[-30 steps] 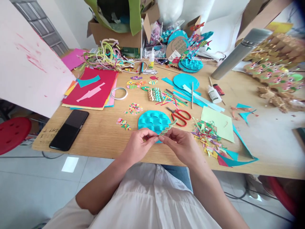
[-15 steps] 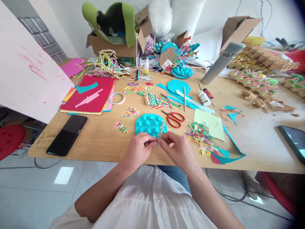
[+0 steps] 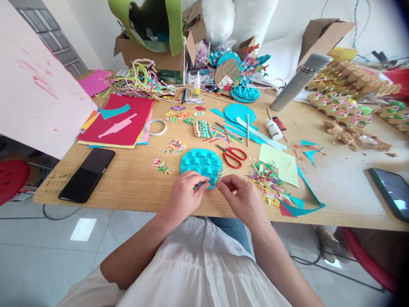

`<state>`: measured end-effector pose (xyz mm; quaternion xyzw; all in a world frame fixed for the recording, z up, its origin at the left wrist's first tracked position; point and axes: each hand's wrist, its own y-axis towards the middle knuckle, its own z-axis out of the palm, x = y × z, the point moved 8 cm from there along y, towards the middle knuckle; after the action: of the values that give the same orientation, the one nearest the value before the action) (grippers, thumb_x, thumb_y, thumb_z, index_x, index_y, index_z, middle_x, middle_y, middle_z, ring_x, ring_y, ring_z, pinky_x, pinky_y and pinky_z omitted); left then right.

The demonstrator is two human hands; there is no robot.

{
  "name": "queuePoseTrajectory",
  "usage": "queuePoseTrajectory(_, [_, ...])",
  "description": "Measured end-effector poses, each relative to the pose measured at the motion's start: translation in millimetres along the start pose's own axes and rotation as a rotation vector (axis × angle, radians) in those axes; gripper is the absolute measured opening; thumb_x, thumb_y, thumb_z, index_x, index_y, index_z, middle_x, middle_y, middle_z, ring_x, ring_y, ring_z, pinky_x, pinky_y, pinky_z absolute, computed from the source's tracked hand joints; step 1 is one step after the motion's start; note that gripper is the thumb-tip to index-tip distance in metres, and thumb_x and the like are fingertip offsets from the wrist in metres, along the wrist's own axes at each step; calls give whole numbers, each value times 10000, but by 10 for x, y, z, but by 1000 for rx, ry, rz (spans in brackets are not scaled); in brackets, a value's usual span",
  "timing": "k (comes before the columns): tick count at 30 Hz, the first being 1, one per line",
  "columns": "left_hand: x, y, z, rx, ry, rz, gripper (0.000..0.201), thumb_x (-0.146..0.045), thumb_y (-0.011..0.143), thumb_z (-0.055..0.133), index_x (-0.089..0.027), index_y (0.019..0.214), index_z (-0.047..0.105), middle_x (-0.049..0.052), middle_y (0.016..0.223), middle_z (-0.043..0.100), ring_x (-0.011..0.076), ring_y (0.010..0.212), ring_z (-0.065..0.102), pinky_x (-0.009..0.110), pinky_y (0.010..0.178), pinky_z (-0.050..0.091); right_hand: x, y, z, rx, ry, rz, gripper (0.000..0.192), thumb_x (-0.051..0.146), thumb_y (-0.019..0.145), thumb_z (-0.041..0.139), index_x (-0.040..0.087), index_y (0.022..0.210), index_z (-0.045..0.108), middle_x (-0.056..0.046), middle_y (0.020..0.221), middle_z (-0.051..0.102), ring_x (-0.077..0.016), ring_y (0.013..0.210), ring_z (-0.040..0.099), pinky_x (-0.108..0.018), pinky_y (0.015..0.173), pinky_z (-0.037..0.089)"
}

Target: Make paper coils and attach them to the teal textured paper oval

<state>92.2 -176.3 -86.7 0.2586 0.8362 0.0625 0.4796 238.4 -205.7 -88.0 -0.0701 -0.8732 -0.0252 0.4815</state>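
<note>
A round turquoise disc [image 3: 201, 161] with rows of raised paper scales lies on the table in front of me. My right hand [image 3: 239, 191] pinches the lower end of a pale green wavy paper strip [image 3: 220, 174], which stands up at the disc's right edge. At the disc's near edge is my left hand [image 3: 189, 192], thumb and forefinger slightly apart, with nothing visible between them. Its fingers cover part of the disc's lower left. Red-handled scissors [image 3: 234, 157] lie just beyond my right hand.
Confetti dots [image 3: 162, 166] lie left of the disc, paper scraps [image 3: 270, 181] to the right. A phone [image 3: 87, 175] rests near the left front edge. Farther back are a roll of tape [image 3: 155, 127], a glue bottle [image 3: 274, 129], a turquoise circle [image 3: 239, 114] and a grey flask [image 3: 300, 83].
My hands have parted: they met at the strip's lower end, and now only the right holds it. The strip sits lower and more bunched up. The camera view has shifted slightly.
</note>
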Motion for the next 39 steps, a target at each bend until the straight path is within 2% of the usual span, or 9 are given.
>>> queuePoseTrajectory(5, [49, -39, -178, -135, 70, 21, 158, -246, 914, 559, -182, 855, 691, 64, 832, 706, 169, 793, 638, 290, 738, 488, -129, -74, -59, -163, 52, -18, 209, 333, 821, 613, 176, 681, 618, 5, 622, 545, -117, 541, 458, -247, 523, 350])
queuePoseTrajectory(9, [-47, -187, -164, -184, 196, 132, 136, -195, 912, 550, -175, 880, 681, 46, 766, 672, 160, 730, 594, 289, 682, 471, -296, -153, 22, -215, 103, 52, 243, 375, 816, 631, 156, 717, 667, 32, 559, 477, -101, 512, 368, -237, 480, 278])
queuePoseTrajectory(14, [-171, -376, 93, -45, 340, 266, 153, -142, 907, 526, -146, 930, 677, 31, 698, 637, 163, 690, 578, 289, 647, 469, -402, -187, 118, -235, 145, 142, 278, 411, 802, 643, 147, 724, 679, 59, 494, 403, -89, 479, 309, -223, 448, 237])
queuePoseTrajectory(22, [-66, -414, 273, 124, 474, 218, 245, -174, 928, 496, -117, 1112, 648, 40, 745, 655, 191, 765, 629, 310, 636, 503, -388, -199, 133, -258, 51, 161, 265, 386, 801, 631, 147, 699, 679, 28, 510, 520, -101, 489, 401, -212, 455, 312])
queuePoseTrajectory(39, [-44, -430, 307, 165, 511, 203, 303, -173, 910, 525, -103, 1190, 616, 60, 788, 673, 203, 820, 640, 307, 610, 496, -298, -215, 130, -300, -91, 119, 274, 350, 812, 615, 133, 663, 691, 37, 479, 513, -96, 466, 430, -210, 454, 328])
